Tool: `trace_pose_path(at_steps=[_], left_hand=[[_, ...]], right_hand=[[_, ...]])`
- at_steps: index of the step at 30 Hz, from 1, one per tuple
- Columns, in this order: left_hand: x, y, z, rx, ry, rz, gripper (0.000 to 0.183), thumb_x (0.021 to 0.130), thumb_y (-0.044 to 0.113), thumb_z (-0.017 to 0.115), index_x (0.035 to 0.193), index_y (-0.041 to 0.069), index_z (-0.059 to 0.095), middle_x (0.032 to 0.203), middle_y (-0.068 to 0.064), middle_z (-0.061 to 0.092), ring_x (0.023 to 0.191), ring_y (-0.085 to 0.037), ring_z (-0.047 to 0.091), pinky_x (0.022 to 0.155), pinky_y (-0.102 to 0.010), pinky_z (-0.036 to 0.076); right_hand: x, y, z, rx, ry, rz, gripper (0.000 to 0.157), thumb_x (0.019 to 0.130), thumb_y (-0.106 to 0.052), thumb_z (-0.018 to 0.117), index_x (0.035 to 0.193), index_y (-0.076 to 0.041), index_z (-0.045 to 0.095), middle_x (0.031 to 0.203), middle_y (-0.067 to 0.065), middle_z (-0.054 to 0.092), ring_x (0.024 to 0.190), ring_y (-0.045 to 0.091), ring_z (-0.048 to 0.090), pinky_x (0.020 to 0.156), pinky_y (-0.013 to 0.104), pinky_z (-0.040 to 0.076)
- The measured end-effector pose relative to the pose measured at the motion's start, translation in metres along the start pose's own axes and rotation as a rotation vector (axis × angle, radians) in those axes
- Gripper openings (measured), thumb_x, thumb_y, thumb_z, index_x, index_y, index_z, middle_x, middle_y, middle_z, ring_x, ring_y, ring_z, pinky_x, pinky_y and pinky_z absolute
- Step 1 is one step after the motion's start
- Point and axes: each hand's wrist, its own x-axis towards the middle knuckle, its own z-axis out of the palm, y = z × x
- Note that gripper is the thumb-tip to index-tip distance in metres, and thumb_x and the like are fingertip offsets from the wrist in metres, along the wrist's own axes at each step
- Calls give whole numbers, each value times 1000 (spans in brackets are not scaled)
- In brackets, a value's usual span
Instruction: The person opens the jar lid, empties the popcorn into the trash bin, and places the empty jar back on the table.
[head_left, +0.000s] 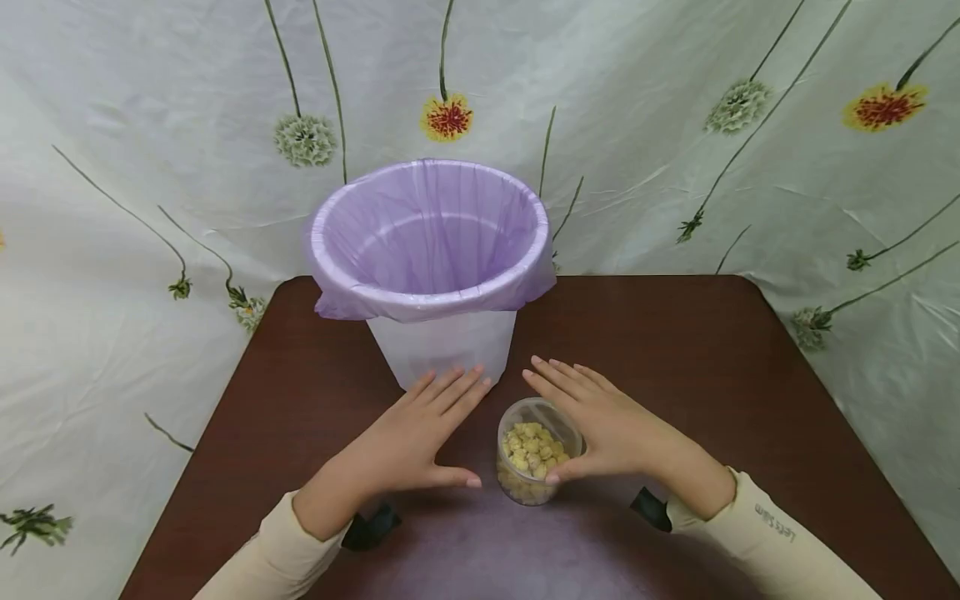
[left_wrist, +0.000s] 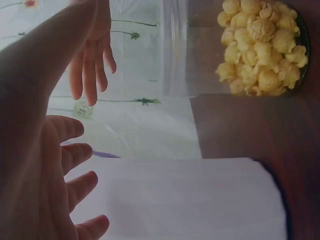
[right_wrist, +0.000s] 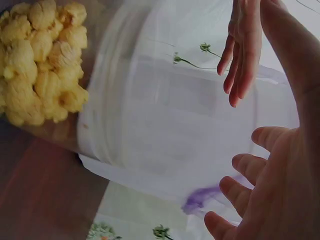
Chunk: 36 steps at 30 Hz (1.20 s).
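Note:
A clear round plastic jar [head_left: 517, 493] without a lid stands near the middle of the table, part filled with popcorn [head_left: 534, 448]. My right hand [head_left: 611, 427] hovers beside and over the jar's right rim, fingers spread and straight, thumb overlapping the rim in the head view. To the jar's left, my left hand [head_left: 420, 442] is stretched out flat, fingers pointing at the bin, holding nothing. Behind the hands stands a white waste bin [head_left: 446, 342] with a purple bin liner [head_left: 450, 304] folded over its rim. Both wrist views show the popcorn [left_wrist: 262, 47] through the jar's wall.
The dark brown table [head_left: 660, 350] has rounded far corners. A pale floral cloth [head_left: 637, 125] hangs behind and on both sides of it. Dark straps [head_left: 371, 527] sit at both wrists.

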Motion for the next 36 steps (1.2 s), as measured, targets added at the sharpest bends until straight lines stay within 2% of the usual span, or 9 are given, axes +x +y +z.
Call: trace_pose_path(at_steps=[8, 15, 22, 29, 36], left_hand=[[-1, 2, 22, -80, 21, 5, 100, 73, 75, 38, 145, 10, 13, 149, -7, 14, 132, -27, 18, 105, -45, 18], [-1, 6, 42, -122, 49, 2, 101, 72, 74, 42, 144, 7, 16, 148, -6, 17, 133, -23, 17, 104, -44, 20], [-4, 12, 58, -170, 81, -25, 104, 69, 69, 55, 142, 5, 19, 148, -7, 17, 133, -22, 17, 104, -43, 21], [-5, 16, 68, -189, 59, -46, 104, 69, 68, 55, 143, 5, 18, 147, -9, 20, 134, -20, 14, 105, -41, 19], [-3, 23, 77, -228, 56, -91, 105, 68, 65, 61, 142, 3, 19, 147, -7, 20, 133, -21, 19, 105, -39, 20]], right_hand=[[-2, -1, 16, 102, -42, 49, 114, 60, -65, 67, 145, -13, 11, 150, 2, 4, 134, 22, 8, 106, 40, 15], [-1, -1, 29, 102, -54, 62, 117, 59, -67, 66, 143, -5, 15, 149, 6, 9, 134, 22, 9, 106, 37, 17], [0, 0, 37, 94, -43, 98, 119, 55, -64, 71, 141, -1, 18, 146, 12, 19, 133, 25, 15, 105, 40, 20], [1, 0, 41, 96, -27, 119, 116, 56, -62, 72, 139, 2, 24, 138, 17, 31, 126, 28, 28, 101, 41, 29], [1, 0, 43, 87, 3, 104, 108, 57, -54, 74, 136, 5, 29, 131, 18, 37, 121, 30, 35, 96, 40, 35]])
